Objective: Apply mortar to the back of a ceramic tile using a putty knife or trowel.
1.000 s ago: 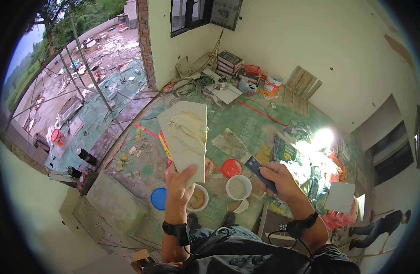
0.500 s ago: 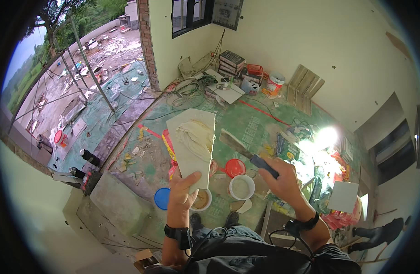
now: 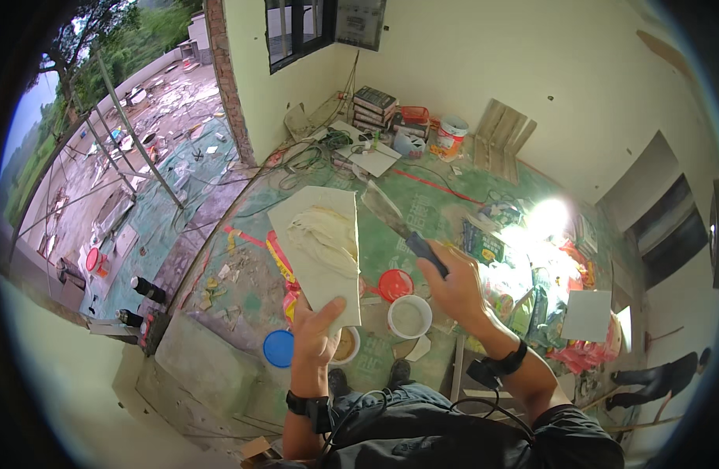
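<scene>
My left hand (image 3: 315,330) grips the lower end of a flat off-white board (image 3: 340,289), thumb on top. A mound of cream-coloured putty (image 3: 325,239) is spread over its upper part. In my right hand (image 3: 458,288) is a putty knife with a dark blue handle (image 3: 427,252). Its metal blade (image 3: 386,209) points up and left, just right of the board's edge and seemingly apart from it. Below the hands stand a white bucket (image 3: 410,316) of greyish contents and another bucket (image 3: 347,345), partly hidden by my left hand.
A red lid (image 3: 395,285) and a blue lid (image 3: 278,349) lie by the buckets. Bright light glares over bags (image 3: 543,293) on the right. Cables (image 3: 301,166), stacked boxes (image 3: 374,105) and a paint bucket (image 3: 451,139) stand along the far wall. Another person (image 3: 660,378) is at far right.
My right hand has brought the putty knife up and slightly left, its tip now near the board's upper corner. The whole view has shifted a little. Both grips stay the same.
</scene>
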`<state>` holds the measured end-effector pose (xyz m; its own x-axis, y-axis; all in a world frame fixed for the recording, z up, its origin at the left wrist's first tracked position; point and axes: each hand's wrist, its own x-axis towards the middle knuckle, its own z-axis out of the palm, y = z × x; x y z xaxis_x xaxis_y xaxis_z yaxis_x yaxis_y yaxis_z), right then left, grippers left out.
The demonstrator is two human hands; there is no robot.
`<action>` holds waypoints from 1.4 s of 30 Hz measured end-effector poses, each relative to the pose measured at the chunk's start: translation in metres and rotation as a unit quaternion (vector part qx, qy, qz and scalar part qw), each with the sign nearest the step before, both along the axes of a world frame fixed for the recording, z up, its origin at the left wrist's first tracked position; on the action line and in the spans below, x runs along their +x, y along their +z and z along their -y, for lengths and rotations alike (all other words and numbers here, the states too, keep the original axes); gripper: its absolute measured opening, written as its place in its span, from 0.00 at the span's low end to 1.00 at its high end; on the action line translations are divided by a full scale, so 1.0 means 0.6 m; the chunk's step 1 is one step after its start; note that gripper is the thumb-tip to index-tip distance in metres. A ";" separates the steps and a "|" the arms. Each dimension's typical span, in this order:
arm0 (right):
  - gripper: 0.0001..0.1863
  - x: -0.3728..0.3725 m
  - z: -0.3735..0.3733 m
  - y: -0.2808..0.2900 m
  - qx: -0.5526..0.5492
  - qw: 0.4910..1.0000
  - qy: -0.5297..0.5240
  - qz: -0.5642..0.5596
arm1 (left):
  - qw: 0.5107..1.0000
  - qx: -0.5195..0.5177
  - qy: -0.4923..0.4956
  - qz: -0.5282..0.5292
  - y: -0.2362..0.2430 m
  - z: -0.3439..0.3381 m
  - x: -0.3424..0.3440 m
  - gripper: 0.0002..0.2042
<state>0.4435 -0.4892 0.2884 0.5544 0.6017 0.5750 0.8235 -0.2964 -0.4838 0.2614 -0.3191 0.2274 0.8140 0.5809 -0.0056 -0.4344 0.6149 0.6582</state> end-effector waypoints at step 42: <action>0.21 -0.025 -0.019 0.093 -0.078 0.976 0.016 -0.204 | 0.981 0.138 0.013 -0.134 -0.016 0.020 -0.012 0.29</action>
